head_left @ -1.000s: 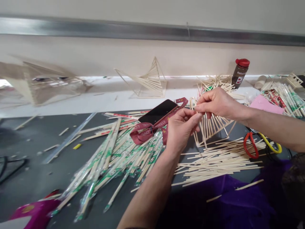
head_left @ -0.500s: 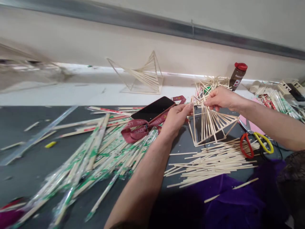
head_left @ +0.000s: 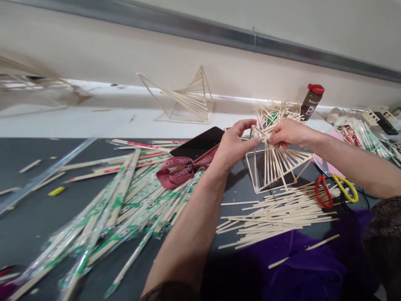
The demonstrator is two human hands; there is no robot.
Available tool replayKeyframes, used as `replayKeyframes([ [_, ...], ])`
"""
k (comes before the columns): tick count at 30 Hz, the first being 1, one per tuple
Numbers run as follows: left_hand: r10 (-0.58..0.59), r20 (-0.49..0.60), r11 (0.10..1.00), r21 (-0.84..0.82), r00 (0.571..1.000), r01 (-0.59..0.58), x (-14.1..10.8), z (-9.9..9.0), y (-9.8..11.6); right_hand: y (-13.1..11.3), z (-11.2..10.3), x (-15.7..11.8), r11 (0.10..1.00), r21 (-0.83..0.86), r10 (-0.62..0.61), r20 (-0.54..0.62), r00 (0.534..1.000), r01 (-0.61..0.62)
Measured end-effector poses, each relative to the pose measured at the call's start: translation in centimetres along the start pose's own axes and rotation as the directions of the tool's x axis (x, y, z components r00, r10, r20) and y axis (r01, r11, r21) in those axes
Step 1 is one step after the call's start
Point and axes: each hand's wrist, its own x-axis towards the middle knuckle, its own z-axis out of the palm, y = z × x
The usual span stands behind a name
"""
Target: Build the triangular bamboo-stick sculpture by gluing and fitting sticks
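A frame of thin wooden sticks (head_left: 274,167) stands on the dark table, its slats fanning out from the top. My right hand (head_left: 286,133) pinches a stick at the frame's upper edge. At the upper left corner is my left hand (head_left: 239,144), thumb and forefinger apart on either side of the corner; it grips nothing that I can see. Loose sticks (head_left: 278,217) lie in front of the frame. Behind, on the white ledge, a similar twisted stick model (head_left: 188,100) stands.
Left of my left arm lie wrapped chopsticks (head_left: 125,209), a black phone (head_left: 199,142) and a red strap (head_left: 175,171). Scissors (head_left: 332,184) with red and yellow handles are at the right, over purple cloth (head_left: 297,259). A dark bottle (head_left: 311,102) stands behind.
My left hand has opened, its forefinger lifting away from the thumb at the frame's corner. My right hand stays closed at the top, slightly lower.
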Motion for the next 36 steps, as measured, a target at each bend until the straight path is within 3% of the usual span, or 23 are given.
replayKeyframes([
  [3, -0.017, 0.06, 0.996, -0.088, 0.998, 0.022, 0.5, 0.1, 0.1, 0.3, 0.1, 0.1, 1.0, 0.001, -0.012, 0.011, 1.0, 0.012],
  [10, -0.088, 0.073, 0.972, -0.212, 0.993, 0.102, 0.4, 0.3, 0.2, 0.6, 0.5, 0.5, 1.0, -0.013, -0.006, 0.002, 1.0, 0.006],
  [23, -0.085, 0.114, 0.976, -0.192, 0.99, 0.106, 0.3, 0.9, -1.1, 0.5, 1.2, 0.9, 0.999, -0.044, -0.016, -0.031, 0.999, 0.015],
  [36, -0.093, 0.081, 0.98, -0.167, 0.992, 0.105, 0.2, 0.9, -1.3, 0.5, 1.2, 0.5, 0.997, -0.049, -0.065, -0.002, 0.998, 0.064],
])
